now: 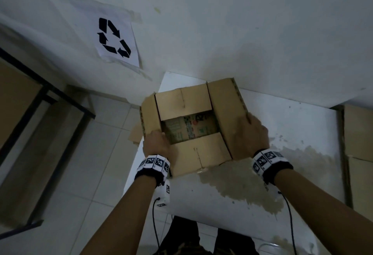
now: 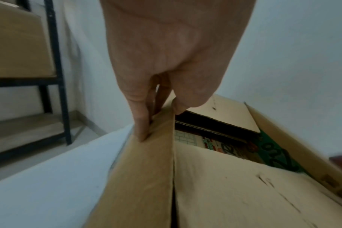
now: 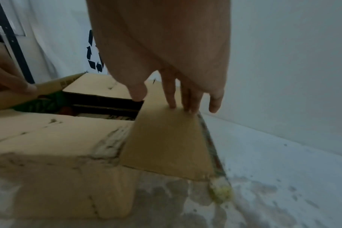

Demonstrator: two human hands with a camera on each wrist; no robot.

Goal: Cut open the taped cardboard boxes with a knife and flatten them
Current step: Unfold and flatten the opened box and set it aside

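Two hands hold one cardboard box [image 1: 193, 121] at the centre of the head view, where it sits on a white bench [image 1: 292, 133] with a worn, stained patch toward the lower right. The box's top is open: four flaps are folded outward or partly inward, leaving a square gap in the middle through which printed green and red packaging shows.

At the box's left edge the left hand [image 1: 156, 143] pinches the left flap. In the left wrist view its fingers [image 2: 140, 123] lie on the flap's outer face and the thumb curls over the inner edge, so the flap runs between them down toward the lower middle of the frame.

On the right edge of the box the right hand [image 1: 250, 135] rests on the right flap. In the right wrist view its fingers [image 3: 172, 95] are straight and spread, their tips pressing on the flap's top face, with the thumb near the edge of the gap; the flap stretches from the hand down to the frame's lower centre.

At the head view's upper left, a paper sheet with a black recycling symbol [image 1: 114, 37] is taped to the white wall. A black-framed shelf [image 1: 40, 97] stands at the left edge.
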